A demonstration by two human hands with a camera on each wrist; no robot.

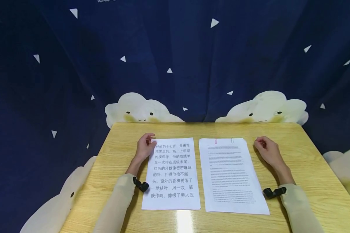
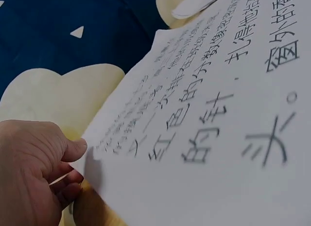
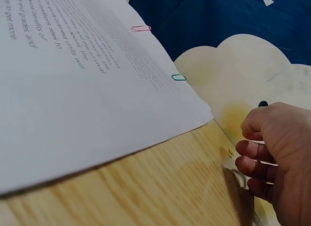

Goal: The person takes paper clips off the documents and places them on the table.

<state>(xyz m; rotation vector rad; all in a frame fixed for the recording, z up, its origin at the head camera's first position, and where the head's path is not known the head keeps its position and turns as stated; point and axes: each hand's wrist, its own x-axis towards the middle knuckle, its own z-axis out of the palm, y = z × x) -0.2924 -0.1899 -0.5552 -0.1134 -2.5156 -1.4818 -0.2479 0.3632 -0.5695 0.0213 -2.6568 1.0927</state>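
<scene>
On the left of the table lies white paper (image 1: 172,204) printed with large Chinese characters. My left hand (image 1: 144,147) pinches its upper left corner, the thumb on top and the fingers curled below, as the left wrist view shows. To the right lies white paper (image 1: 236,207) with small English print; a pink paper clip (image 3: 141,28) and a green paper clip (image 3: 179,77) sit on its top edge. Beyond its upper right corner, my right hand (image 1: 266,149) holds a small yellow paper clip (image 3: 231,152) at the fingertips, partly hidden.
Both papers lie on a light wooden table (image 1: 84,200). Behind it hangs a dark blue curtain (image 1: 192,42) with white triangles and cloud figures. A small black camera (image 1: 141,184) is strapped to the left wrist, another camera (image 1: 274,192) to the right.
</scene>
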